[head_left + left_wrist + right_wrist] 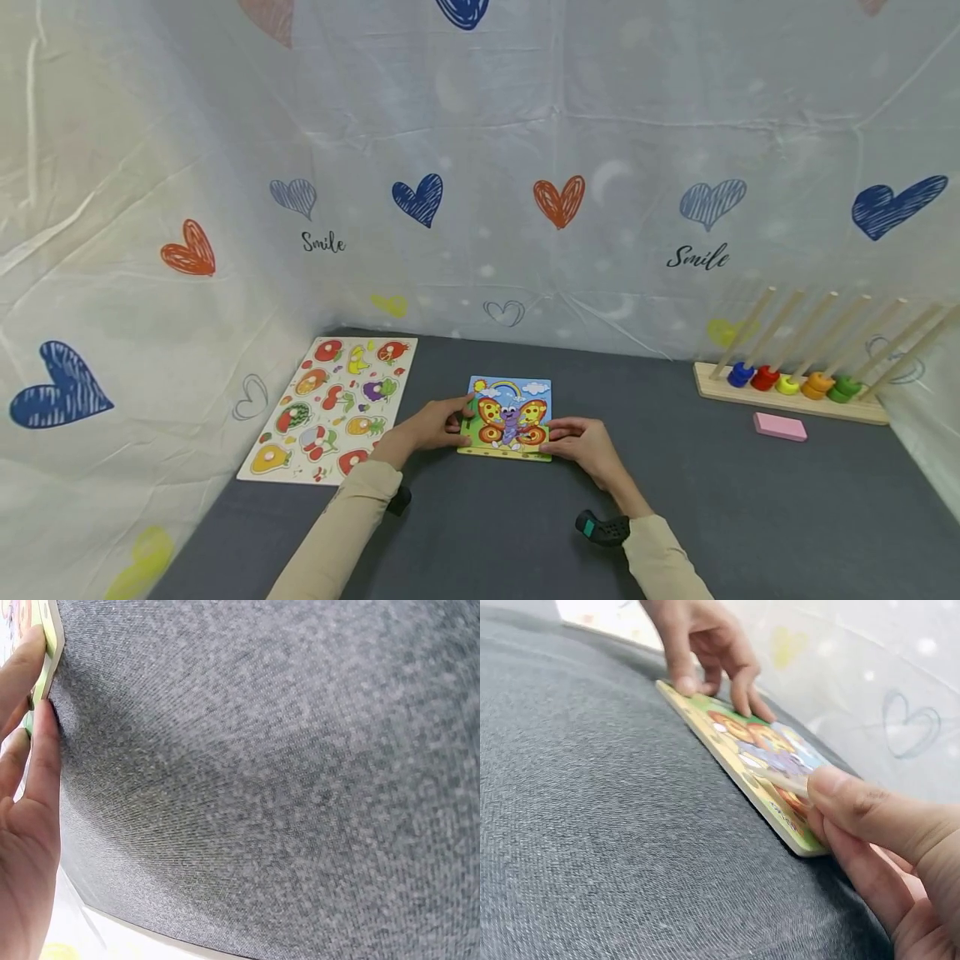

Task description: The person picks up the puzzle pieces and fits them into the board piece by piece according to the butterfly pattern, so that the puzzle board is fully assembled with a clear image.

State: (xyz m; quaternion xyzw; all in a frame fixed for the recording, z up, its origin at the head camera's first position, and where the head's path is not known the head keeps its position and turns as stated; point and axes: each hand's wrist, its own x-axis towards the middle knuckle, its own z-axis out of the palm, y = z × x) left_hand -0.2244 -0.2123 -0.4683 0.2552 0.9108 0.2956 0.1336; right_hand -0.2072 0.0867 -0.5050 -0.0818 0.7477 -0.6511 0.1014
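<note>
A square butterfly puzzle (510,414) lies on the dark cloth in the head view, a butterfly under a rainbow printed on it. My left hand (433,425) holds its left side, thumb near the front corner and fingers farther back on the board. At the lower right, my right hand (585,446) pinches a thin puzzle piece (780,781) between thumb and fingers. That piece is tilted up from the board, with printed picture showing beneath it in the right wrist view. The left wrist view catches only the board's edge (51,664) beside the left fingers.
A fruit puzzle board (307,392) lies on the left, partly behind the left forearm. At the back right stands a wooden peg rack (708,383) with coloured rings, a pink block (780,427) in front of it. A heart-printed curtain (487,258) hangs behind.
</note>
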